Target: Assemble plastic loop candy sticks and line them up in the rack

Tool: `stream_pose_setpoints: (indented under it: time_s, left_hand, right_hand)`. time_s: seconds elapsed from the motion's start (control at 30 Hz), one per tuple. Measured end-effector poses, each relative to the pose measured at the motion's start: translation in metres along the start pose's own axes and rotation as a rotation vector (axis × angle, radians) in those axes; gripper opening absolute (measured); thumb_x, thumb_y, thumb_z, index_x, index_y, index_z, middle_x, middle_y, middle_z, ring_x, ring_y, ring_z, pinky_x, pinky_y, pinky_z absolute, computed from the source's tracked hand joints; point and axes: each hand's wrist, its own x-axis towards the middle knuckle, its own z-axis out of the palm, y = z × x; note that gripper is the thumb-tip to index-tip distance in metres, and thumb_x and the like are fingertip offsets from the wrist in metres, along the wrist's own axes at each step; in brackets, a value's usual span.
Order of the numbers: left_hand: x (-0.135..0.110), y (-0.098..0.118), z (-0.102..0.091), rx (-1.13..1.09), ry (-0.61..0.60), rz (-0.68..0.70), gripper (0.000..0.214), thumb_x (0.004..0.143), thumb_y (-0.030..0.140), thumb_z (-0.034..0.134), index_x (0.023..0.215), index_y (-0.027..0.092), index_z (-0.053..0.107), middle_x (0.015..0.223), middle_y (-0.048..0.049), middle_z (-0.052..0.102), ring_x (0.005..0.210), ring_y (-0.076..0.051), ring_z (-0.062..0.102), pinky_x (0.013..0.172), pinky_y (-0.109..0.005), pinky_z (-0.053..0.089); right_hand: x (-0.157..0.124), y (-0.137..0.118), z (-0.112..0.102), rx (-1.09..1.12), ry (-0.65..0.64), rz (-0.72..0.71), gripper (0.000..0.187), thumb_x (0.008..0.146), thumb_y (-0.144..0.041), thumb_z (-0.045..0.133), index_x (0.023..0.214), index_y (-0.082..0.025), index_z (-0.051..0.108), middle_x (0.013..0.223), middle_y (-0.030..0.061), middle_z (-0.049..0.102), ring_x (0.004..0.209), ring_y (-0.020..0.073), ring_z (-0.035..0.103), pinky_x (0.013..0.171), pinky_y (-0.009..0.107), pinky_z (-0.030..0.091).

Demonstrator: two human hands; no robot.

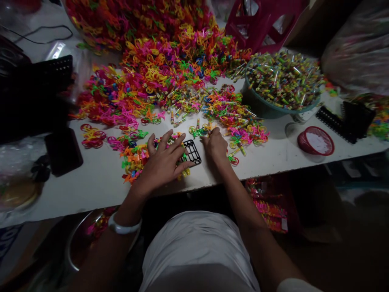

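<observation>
The right hand (216, 145) sits just right of the black grid (192, 151), knuckles up and fingers curled under. Its tips are hidden, so whether they pinch anything cannot be told. The left hand (164, 162) lies splayed and slack over a small pile of coloured pieces (133, 160) left of the grid, with its fingertips touching the grid's edge. The grid lies flat near the front edge of the white table (100, 178). Beyond the grid spreads a heap of neon plastic parts (170, 65), too tangled to tell apart. Well right of the grid stand a teal bowl (258, 106) of wrapped sticks and a small red basket (316, 141). The room around is dark.
</observation>
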Motion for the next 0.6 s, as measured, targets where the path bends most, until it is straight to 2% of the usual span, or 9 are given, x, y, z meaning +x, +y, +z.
stream_pose_setpoints:
  time_s: [0.1, 0.23, 0.33, 0.4, 0.5, 0.6]
  left_hand:
    - [-0.005, -0.003, -0.003, -0.019, -0.027, 0.026, 0.033, 0.090, 0.054, 0.050, 0.105, 0.029, 0.065, 0.149, -0.0013, 0.043, 0.144, -0.034, 0.022, 0.113, -0.065, 0.008]
    - [-0.011, -0.004, -0.012, -0.094, -0.068, 0.047, 0.032, 0.092, 0.051, 0.049, 0.113, 0.031, 0.063, 0.149, -0.0001, 0.043, 0.145, -0.031, 0.022, 0.115, -0.061, 0.009]
    - [-0.004, -0.001, -0.020, -0.130, -0.013, -0.030, 0.030, 0.093, 0.047, 0.048, 0.113, 0.028, 0.063, 0.139, -0.0039, 0.055, 0.139, -0.028, 0.035, 0.115, -0.058, 0.012]
    - [0.006, 0.001, -0.021, -0.112, 0.025, -0.086, 0.029, 0.095, 0.043, 0.045, 0.111, 0.026, 0.063, 0.134, -0.0058, 0.059, 0.134, -0.026, 0.042, 0.116, -0.056, 0.013]
    - [0.020, 0.001, -0.014, -0.043, 0.029, -0.126, 0.034, 0.096, 0.038, 0.042, 0.119, 0.022, 0.059, 0.140, -0.0099, 0.053, 0.135, -0.028, 0.041, 0.116, -0.056, 0.012]
    - [0.024, -0.001, 0.000, 0.005, -0.011, -0.146, 0.045, 0.096, 0.037, 0.041, 0.136, 0.017, 0.046, 0.145, -0.0147, 0.046, 0.137, -0.029, 0.037, 0.116, -0.054, 0.014]
  right_hand:
    - [0.006, 0.012, 0.000, 0.084, -0.002, 0.005, 0.026, 0.088, -0.026, 0.053, 0.111, -0.014, 0.050, 0.092, 0.0122, 0.067, 0.083, 0.0247, 0.063, 0.073, 0.033, 0.045]
    - [-0.005, 0.024, 0.003, 0.417, 0.012, -0.095, 0.032, 0.084, -0.029, 0.055, 0.114, -0.017, 0.052, 0.082, 0.0026, 0.065, 0.071, 0.0177, 0.061, 0.068, 0.029, 0.046]
    - [-0.017, 0.016, 0.013, 0.628, -0.102, -0.218, 0.019, 0.083, -0.030, 0.055, 0.099, -0.020, 0.058, 0.085, 0.0019, 0.065, 0.073, 0.0158, 0.062, 0.068, 0.026, 0.049]
    - [-0.023, 0.006, 0.021, 0.724, -0.210, -0.225, 0.016, 0.084, -0.032, 0.055, 0.095, -0.021, 0.057, 0.082, 0.0005, 0.065, 0.068, 0.0151, 0.062, 0.063, 0.025, 0.050]
    - [-0.027, -0.008, 0.032, 0.774, -0.340, -0.215, 0.015, 0.086, -0.033, 0.053, 0.096, -0.022, 0.056, 0.075, -0.0019, 0.064, 0.056, 0.0137, 0.059, 0.056, 0.025, 0.049]
    - [-0.027, -0.013, 0.036, 0.637, -0.265, -0.315, 0.011, 0.087, -0.029, 0.053, 0.091, -0.021, 0.058, 0.080, 0.0011, 0.064, 0.067, 0.0158, 0.062, 0.066, 0.027, 0.051]
